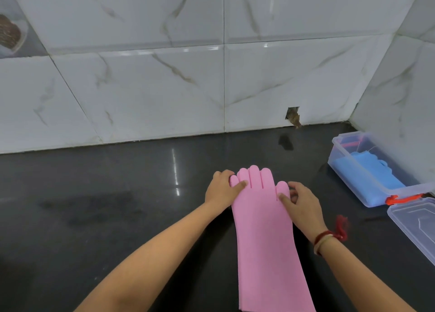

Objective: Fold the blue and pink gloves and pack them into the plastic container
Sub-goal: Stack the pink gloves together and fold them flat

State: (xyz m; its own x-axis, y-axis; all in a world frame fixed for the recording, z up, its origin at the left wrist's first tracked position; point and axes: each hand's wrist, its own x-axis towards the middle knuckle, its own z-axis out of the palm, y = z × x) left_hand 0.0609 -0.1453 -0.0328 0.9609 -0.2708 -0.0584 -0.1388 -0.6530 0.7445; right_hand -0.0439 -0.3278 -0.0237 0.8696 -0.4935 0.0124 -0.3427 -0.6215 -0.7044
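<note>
The pink gloves [263, 229] lie flat and stacked on the dark counter, fingers pointing away from me, cuffs at the bottom edge of the view. My left hand [222, 189] grips the stack's left side at the little finger, thumb on top. My right hand [303, 205] pinches the right side at the gloves' thumb. The blue gloves [367, 174] lie folded inside the clear plastic container [379, 197], which stands open at the right against the wall.
The container's clear lid [416, 227] lies flat in front of it, joined by an orange hinge [400, 199]. Marble-tiled walls close the back and right side. A small hole [293, 117] sits at the wall's base. The dark counter [106, 205] stretches left.
</note>
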